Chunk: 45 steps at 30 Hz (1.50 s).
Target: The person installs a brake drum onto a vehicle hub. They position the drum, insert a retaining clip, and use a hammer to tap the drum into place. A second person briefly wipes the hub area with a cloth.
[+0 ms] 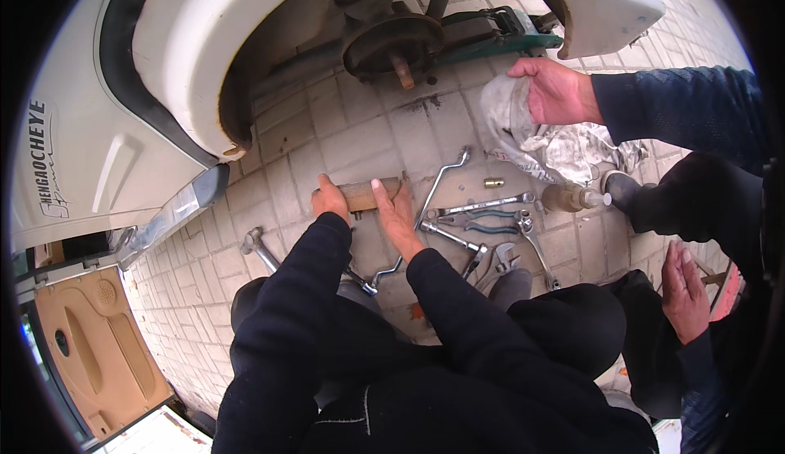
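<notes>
A metal hammer-like tool [263, 253] lay on the paving [214, 245] at left, apart from the person's left hand [330, 200], which was closed on the left end of a brown block [358, 197]. Apparently wooden, the block sat between both hands and looked stiff, fairly light and unlikely to slip, its two ends offering the surest hold. The right hand [396, 215] clasped the other end, near pliers [491, 227] and a wrench [482, 205], while a co-worker's hand [560, 94] held a pale sack [564, 147] at right
</notes>
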Each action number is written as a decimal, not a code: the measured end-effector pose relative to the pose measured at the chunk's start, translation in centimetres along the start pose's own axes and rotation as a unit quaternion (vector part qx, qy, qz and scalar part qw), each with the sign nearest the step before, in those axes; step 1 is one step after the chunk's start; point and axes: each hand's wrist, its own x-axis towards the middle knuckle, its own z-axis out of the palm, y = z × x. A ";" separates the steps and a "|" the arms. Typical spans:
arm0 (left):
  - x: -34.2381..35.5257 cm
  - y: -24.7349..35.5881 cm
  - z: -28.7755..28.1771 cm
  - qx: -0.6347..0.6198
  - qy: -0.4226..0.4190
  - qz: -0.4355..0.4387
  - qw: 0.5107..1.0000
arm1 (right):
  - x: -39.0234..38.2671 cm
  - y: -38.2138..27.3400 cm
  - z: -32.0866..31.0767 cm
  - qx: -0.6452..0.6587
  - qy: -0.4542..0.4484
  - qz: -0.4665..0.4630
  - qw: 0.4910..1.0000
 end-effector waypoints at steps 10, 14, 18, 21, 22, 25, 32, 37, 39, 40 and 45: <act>-1.2 0.8 0.3 -0.003 0.034 0.005 0.999 | -0.5 -1.3 -0.5 0.029 -0.009 -0.008 1.000; -0.7 0.5 0.3 -0.006 0.022 0.002 1.000 | -0.6 -0.8 0.1 0.032 0.024 -0.009 0.999; -0.8 0.7 0.3 0.028 0.038 0.010 0.999 | -0.2 -0.3 0.3 0.045 0.014 0.017 0.999; -1.1 0.8 0.5 0.029 0.043 0.012 0.999 | 0.0 -0.1 0.2 0.074 0.010 -0.014 0.997; -1.2 0.9 0.5 0.028 0.046 0.013 0.998 | 0.1 0.0 0.2 0.075 0.012 -0.014 0.997; -1.3 0.9 0.5 0.018 0.045 0.014 0.999 | 0.1 -0.1 0.0 0.057 0.005 -0.001 0.998; -0.9 0.8 0.4 0.009 0.031 0.003 0.999 | 0.3 0.1 -0.2 0.037 -0.011 0.005 0.999; -0.8 0.7 0.6 0.018 0.044 0.003 0.999 | 0.6 0.6 0.1 0.043 -0.011 0.021 0.999; -0.7 0.7 0.6 0.020 0.044 0.004 0.999 | 0.6 0.6 0.2 0.040 -0.003 0.031 0.999; -0.7 0.6 0.6 0.020 0.042 0.005 0.999 | 0.5 0.6 0.2 0.054 0.000 0.018 0.998; -0.5 0.4 0.7 0.009 0.039 0.006 0.999 | 0.2 0.3 0.1 0.104 0.004 0.014 0.994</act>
